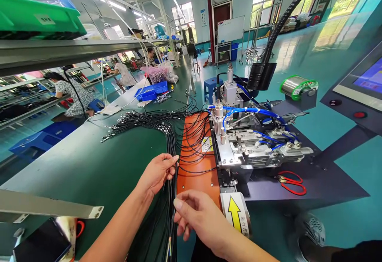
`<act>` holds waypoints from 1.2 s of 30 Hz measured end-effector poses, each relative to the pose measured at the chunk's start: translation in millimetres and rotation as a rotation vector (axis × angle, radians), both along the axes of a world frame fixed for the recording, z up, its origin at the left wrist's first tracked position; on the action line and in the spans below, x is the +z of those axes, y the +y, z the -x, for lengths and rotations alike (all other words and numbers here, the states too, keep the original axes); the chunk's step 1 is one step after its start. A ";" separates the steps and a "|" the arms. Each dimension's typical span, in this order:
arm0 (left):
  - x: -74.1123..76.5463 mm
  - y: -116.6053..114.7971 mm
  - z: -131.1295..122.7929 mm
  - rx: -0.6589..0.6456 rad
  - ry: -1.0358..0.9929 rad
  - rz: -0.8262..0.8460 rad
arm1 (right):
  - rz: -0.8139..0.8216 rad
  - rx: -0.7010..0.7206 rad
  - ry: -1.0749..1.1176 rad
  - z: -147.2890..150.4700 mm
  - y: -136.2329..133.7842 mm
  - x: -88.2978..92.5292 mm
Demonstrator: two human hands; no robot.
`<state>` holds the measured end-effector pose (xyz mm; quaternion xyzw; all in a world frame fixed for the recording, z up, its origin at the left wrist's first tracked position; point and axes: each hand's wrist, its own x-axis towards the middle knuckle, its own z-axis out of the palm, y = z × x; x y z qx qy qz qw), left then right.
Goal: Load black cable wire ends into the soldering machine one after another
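A long bundle of thin black cables [171, 142] runs along the right edge of the green table and bends away to the left at its far end, where many small light-coloured tips show. My left hand [158, 172] is closed, thumb and forefinger pinching a black cable at the bundle's edge. Nearer to me, my right hand [198, 216] has its thumb and curled fingers closed on a black cable beside the same bundle. Below it, a stripped cable end [170, 247] shows several coloured wires. Single black cables cross the orange plate [193, 182] into the machine [235, 134].
Red-handled scissors [291, 182] lie on the machine's dark base, with a solder wire spool [298, 87] behind. A screen panel [358, 91] stands at right. Blue bins [152, 91] sit further down the table [128, 162]. A phone [41, 242] lies at lower left. Several people work at left.
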<state>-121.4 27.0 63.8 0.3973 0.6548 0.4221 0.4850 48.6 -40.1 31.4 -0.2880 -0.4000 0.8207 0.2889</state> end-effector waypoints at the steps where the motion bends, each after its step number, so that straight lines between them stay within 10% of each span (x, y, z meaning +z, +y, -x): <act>1: -1.0 -0.8 -0.1 0.008 -0.017 -0.007 | 0.015 0.005 0.005 2.9 1.9 3.1; 8: -2.0 -10.9 5.8 -0.005 0.021 -0.015 | 0.017 -0.075 -0.069 -14.3 17.9 19.8; 12: 8.3 -21.2 -8.4 -0.074 0.597 -0.320 | -0.023 -0.188 -0.206 -50.9 29.0 24.9; 15: 15.8 -28.2 -41.9 -0.511 0.843 -0.698 | -0.137 -0.173 -0.302 -79.8 29.9 25.5; 19: 10.5 -26.1 -89.7 -0.996 0.723 -0.796 | -0.260 -0.238 -0.359 -109.8 21.1 15.2; 36: -42.8 -16.8 -113.9 -0.780 0.569 -0.841 | -0.340 -0.644 -0.713 -142.2 -2.7 -29.4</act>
